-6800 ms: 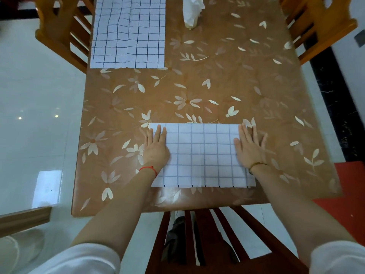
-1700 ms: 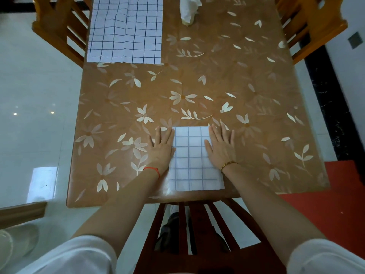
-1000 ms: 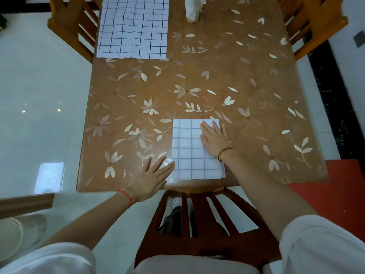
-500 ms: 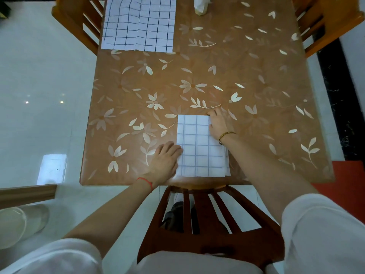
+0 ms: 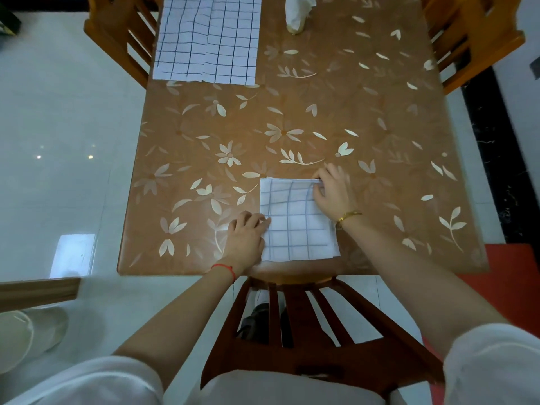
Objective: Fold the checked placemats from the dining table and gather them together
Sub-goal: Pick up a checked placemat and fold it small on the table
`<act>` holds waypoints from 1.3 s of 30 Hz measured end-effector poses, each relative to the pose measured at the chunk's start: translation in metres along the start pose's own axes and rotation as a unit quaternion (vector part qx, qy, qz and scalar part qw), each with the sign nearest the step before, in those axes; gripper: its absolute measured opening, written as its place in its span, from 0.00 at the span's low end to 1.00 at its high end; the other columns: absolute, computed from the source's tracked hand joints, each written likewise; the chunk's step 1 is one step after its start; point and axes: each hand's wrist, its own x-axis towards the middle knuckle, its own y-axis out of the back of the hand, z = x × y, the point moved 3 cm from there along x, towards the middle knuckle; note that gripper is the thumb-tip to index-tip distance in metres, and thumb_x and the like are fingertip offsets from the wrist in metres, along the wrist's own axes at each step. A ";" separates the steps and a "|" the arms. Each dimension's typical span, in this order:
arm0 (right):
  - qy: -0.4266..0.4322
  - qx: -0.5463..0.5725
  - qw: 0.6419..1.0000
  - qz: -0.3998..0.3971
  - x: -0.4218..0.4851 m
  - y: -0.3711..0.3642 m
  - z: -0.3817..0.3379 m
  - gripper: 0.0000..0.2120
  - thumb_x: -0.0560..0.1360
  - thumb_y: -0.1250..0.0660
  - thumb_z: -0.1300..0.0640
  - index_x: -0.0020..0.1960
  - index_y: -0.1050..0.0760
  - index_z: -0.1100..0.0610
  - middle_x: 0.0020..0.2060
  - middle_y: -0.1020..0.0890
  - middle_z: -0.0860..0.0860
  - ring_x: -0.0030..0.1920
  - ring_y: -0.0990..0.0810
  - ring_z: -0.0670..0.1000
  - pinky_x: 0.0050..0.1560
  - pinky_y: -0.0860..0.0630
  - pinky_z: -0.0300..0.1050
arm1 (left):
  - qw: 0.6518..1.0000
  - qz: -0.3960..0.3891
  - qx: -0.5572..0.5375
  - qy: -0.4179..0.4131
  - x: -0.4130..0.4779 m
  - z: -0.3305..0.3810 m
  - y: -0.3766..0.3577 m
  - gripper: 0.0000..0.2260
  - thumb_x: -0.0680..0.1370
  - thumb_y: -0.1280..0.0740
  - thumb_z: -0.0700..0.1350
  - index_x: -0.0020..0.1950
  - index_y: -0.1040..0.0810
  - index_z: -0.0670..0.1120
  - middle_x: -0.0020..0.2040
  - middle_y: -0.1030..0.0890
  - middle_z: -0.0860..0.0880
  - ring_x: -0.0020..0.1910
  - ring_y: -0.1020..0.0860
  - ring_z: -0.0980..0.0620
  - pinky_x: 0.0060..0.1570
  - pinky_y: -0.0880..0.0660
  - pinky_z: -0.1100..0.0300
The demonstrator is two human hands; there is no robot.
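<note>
Head view: my only camera, looking down over the near end of the table.
Task thing: the folded placemat (image 5: 295, 229), white cloth with a thin dark check, lies as a small squarish pack at the near edge of the dining table (image 5: 365, 112), a brown top printed with pale flowers.
Second mat: the open placemat (image 5: 207, 39), same white check, lies spread flat at the far left corner, well apart from the pack.
Right hand (image 5: 333, 194): it pinches the pack's far right corner, thumb on top and fingers curled round the edge. The grid lines bow there, so the cloth is being pulled or raised.
Left hand (image 5: 245, 235): the fingers are curled against the pack's left edge. Whether they hold it or only butt against it, I cannot tell.
Nearby: a dark wooden chair back (image 5: 292, 331) stands just below the table edge. A white wrapped object (image 5: 298, 13) stands at the far end, and I cannot tell what it is.
Step, as I judge it: one mat is folded and ready to lift or carry, and the far one is not yet folded.
Risk one: lifting by a single corner could let the layers fan open and undo the folds.
Risk two: the pack sits right at the edge, so a pull towards me could drop it onto the chair or floor.
</note>
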 end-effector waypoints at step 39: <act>0.023 -0.152 0.947 -0.281 -0.111 -0.057 -0.029 0.26 0.83 0.58 0.50 0.79 0.58 0.52 0.79 0.55 0.45 0.79 0.58 0.53 0.77 0.59 0.60 | 0.989 -0.126 0.083 0.000 -0.018 0.007 -0.025 0.30 0.84 0.48 0.50 0.80 0.62 0.49 0.80 0.62 0.53 0.79 0.64 0.44 0.73 0.52 0.32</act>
